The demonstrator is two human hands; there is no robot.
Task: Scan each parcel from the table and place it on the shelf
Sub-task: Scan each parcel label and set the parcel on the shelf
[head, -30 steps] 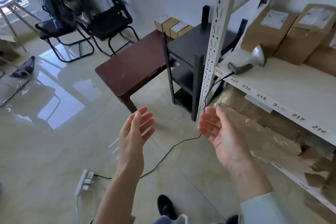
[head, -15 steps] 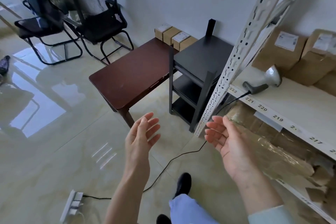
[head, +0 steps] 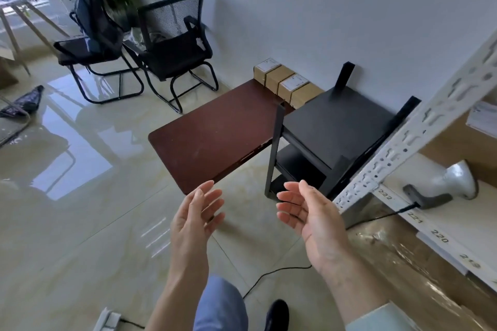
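Several small cardboard parcels (head: 287,83) stand in a row at the far end of the dark brown table (head: 215,137), against the wall. My left hand (head: 197,212) and my right hand (head: 309,212) float empty in front of me, palms facing each other, fingers straight, just short of the table's near corner. The white shelf (head: 441,212) with numbered labels runs along the right. A grey barcode scanner (head: 446,187) lies on it, its cable dropping to the floor. A brown parcel (head: 457,140) sits further back on that shelf.
A black metal rack (head: 333,129) stands between table and shelf. Two black chairs (head: 172,48) and a plant are at the back left. A power strip (head: 107,320) and black cable (head: 271,274) lie on the glossy floor. Wrapped cartons (head: 419,274) fill the lower shelf.
I have stepped toward the table, which now appears closer. Both hands stayed open and raised, moving forward with me. The shelf has slid to the right of the view.
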